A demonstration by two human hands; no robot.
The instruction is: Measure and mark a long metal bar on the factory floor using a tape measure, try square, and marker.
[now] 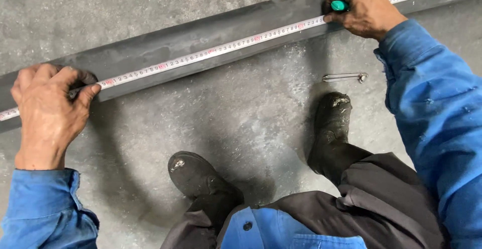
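Metal pin (pixel 345 77) on concrete floor (pixel 241 113)
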